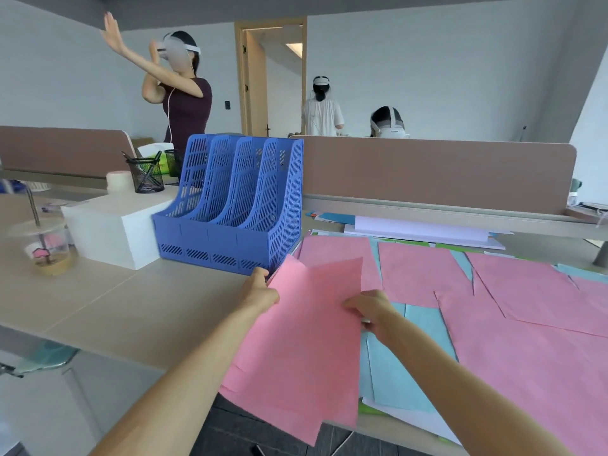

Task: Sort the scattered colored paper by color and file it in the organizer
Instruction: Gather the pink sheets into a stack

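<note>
Where the hands meet: a held stack of pink paper (306, 340), raised off the worktop (131, 307) and hanging past its near edge.
Left hand (260, 291): grips the stack's left edge near its 10 o'clock corner, thumb on top, fingers curled under.
Right hand (371, 307): pinches the stack's right edge at about 2 o'clock.
Organizer (230, 205): blue, four upright slots, at 11 o'clock from the stack, just beyond the left hand.
Loose pink sheets (526, 340): lying flat and overlapping, from 1 to 4 o'clock.
Blue sheets (404, 366): beneath the pink ones, showing at 3 o'clock under the right forearm.
White paper (421, 232): piled at 1 o'clock, by the divider (427, 172).
White box (112, 225): just beside the organizer, at its 9 o'clock.
Drink cup (49, 248): further out at 9 o'clock.
</note>
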Available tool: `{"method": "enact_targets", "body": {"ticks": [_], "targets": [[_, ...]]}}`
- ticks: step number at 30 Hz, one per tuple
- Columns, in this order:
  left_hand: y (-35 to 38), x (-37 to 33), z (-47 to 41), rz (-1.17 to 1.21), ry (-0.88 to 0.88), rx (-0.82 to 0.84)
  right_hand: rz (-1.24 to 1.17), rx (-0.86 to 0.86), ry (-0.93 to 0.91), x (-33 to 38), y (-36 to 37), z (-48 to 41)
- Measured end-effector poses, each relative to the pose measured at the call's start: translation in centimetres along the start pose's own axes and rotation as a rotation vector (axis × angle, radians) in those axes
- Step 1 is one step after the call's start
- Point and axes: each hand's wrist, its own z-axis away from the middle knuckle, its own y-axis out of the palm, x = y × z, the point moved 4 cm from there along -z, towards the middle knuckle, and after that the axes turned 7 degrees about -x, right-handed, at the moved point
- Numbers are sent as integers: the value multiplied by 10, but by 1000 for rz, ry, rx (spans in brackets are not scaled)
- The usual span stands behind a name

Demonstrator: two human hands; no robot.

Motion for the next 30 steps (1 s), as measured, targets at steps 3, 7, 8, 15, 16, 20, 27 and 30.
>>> {"method": "enact_targets", "body": {"ticks": [3, 7, 8, 15, 16, 20, 27, 30], "targets": [[5, -8, -5, 67, -1, 29, -1, -89, -92, 13, -13, -7], [22, -17, -12, 92, 1, 186, -153, -220, -109, 30, -37, -30], [27, -18, -16, 92, -4, 220, -197, -250, -107, 33, -42, -36], [51, -36, -41, 307, 64, 127, -177, -119, -36, 22, -41, -78], [52, -39, -46, 339, 59, 85, -158, -71, -21, 20, -37, -81], [53, -50, -64, 372, 8, 49, -18, -84, -56, 21, -33, -92], [74, -56, -81, 12, 33, 195, 173, -221, -156, 41, -44, -128], [83, -56, -90, -33, 89, 239, 238, -192, -183, 42, -39, -131]]}}
